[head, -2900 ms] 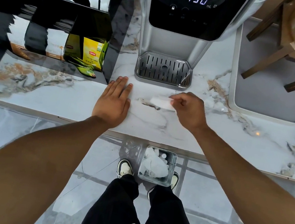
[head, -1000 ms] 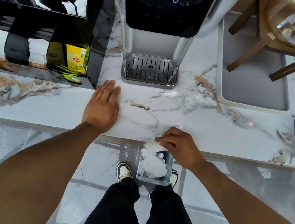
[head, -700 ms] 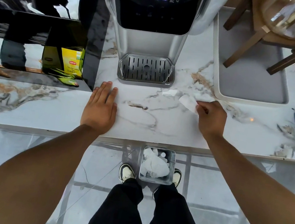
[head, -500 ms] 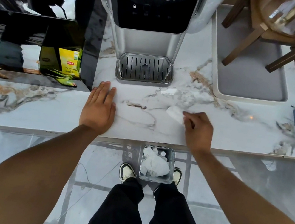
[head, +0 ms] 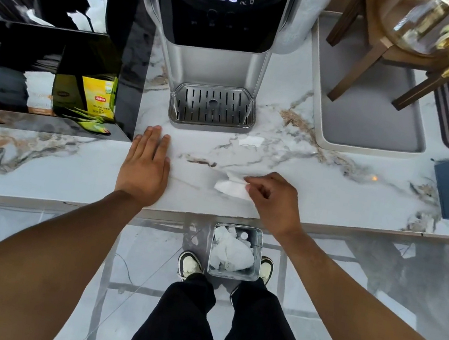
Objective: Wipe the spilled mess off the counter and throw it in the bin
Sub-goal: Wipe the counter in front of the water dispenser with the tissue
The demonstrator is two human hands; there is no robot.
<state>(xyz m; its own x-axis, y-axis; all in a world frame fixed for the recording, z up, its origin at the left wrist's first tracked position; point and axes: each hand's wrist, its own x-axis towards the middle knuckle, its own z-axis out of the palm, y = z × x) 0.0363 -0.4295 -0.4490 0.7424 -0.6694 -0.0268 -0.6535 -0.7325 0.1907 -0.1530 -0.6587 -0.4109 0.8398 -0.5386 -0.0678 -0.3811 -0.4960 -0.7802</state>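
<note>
Nearer the edge now, right hand (head: 275, 199) pinches tissue (head: 230, 187); left hand (head: 144, 167) spread flat.

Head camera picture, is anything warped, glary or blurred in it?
Head view: wide-angle bending curves the counter edge; the glossy black box on the left mirrors smeared reflections; the water dispenser readout and the tissue pinched by the right hand stay sharp.
</note>
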